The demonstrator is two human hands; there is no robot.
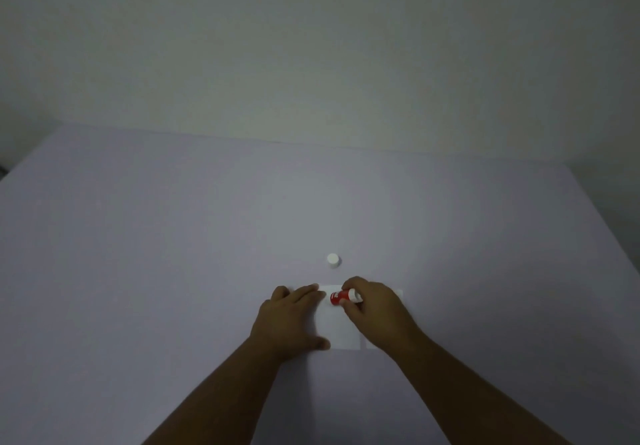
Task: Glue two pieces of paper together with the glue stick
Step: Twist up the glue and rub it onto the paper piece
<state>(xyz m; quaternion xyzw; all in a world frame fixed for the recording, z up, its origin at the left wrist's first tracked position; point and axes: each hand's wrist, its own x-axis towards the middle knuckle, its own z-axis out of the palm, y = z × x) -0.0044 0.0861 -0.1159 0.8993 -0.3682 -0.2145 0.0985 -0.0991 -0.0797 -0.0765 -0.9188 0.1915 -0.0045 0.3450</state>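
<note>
Two bare forearms reach in from the bottom edge over a pale lilac table [138, 237]. The left hand [289, 320] lies flat with fingers spread and relaxed, pressing down the left part of a white paper sheet [334, 327]. A thin line near the sheet's right side suggests a second white paper sheet [398, 295] lying just beside or partly under it, mostly hidden by the right hand [372, 306]. That hand grips a small red glue stick [343, 297] with a white collar, tilted low over the far edge of the paper; whether its tip touches the paper cannot be told. Farther away, apart from the paper, stands one small white round cap [333, 260], upright on the table. Beyond it is a plain grey-white wall.

The step in hand appears to be spreading glue on the held-down sheet. The next move probably calls for even strokes along the edge while the left hand holds the sheet steady.

Counted: two hands, one glue stick, one cap, seemingly two sheets.
</note>
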